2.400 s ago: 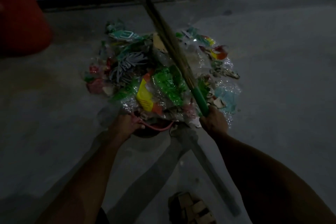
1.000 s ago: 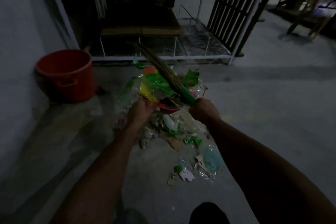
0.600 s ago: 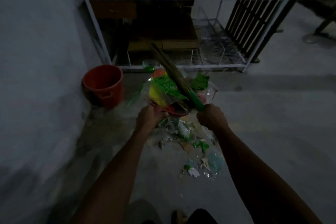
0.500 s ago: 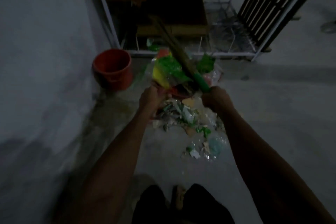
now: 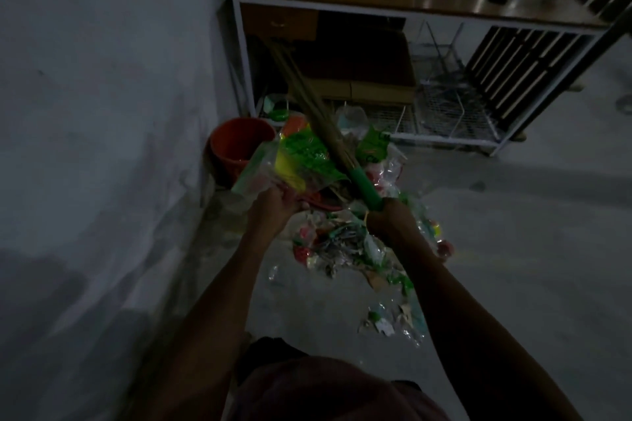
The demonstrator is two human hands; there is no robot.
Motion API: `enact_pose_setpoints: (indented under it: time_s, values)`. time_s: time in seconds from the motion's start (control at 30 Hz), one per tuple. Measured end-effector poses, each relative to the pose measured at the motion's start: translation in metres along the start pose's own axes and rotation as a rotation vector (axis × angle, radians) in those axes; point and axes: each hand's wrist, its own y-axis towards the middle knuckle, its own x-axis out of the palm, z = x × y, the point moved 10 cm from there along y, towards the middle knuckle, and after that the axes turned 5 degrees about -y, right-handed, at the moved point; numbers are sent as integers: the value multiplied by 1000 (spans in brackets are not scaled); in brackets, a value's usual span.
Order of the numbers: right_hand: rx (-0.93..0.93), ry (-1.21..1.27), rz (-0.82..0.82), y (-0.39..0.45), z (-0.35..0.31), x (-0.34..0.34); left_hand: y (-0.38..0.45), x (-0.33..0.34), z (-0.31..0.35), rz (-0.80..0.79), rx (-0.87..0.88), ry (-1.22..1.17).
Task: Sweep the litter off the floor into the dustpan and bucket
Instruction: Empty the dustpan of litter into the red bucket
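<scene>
Dustpan lifted off floor, carried toward bucket.
Loaded dustpan (image 5: 321, 203) was on the floor under the pile; now raised, bucket (image 5: 239, 147) at its 10 o'clock. Leftover litter (image 5: 345, 246) exposed on floor (image 5: 513, 267) below; broom (image 5: 342, 147) came up with it.

Red dustpan (image 5: 319, 202) raised off the floor, heaped w/ plastic wrappers (image 5: 304, 155), green, yellow & clear, broom (image 5: 328, 133) w/ straw bristles & green handle lying diagonally across the heap. Orange-red bucket (image 5: 239, 147) upright by the wall, just left of & beyond the pan. More litter (image 5: 345, 246) scattered on the floor below the pan, w/ a smaller patch (image 5: 393, 321) nearer the camera.
</scene>
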Motion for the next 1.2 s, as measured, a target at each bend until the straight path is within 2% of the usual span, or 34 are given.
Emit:
enact_pose_setpoints:
  time_s: [0.1, 0.4, 0.5, 0.67, 0.83, 0.9, 1.03, 1.13, 1.2]
  values:
    - [28, 8, 11, 16, -34, 22, 39, -13, -40, -48, -30, -103]
    - [137, -34, -23, 65, -120, 74, 98, -88, -52, -115, -34, 55]
    - [126, -70, -33, 96, -143, 81, 132, -96, -72, -126, -69, -7]
    - [50, -146, -48, 169, -185, 78, 199, -110, -76, -82, -18, -13]
    - [-7, -215, -52, 233, -228, 80, 257, -120, -94, -22, -83, -79]
    - [-8, -233, -61, 257, -244, 87, 284, -122, -112, -51, -196, -81]
    - [8, -277, -69, 308, -277, 109, 353, -138, -145, -38, -201, -92]
    - [17, -300, -60, 354, -307, 128, 429, -122, -227, -100, -253, -141]
    - [48, -299, -72, 377, -328, 145, 449, -132, -224, -198, -314, -253]
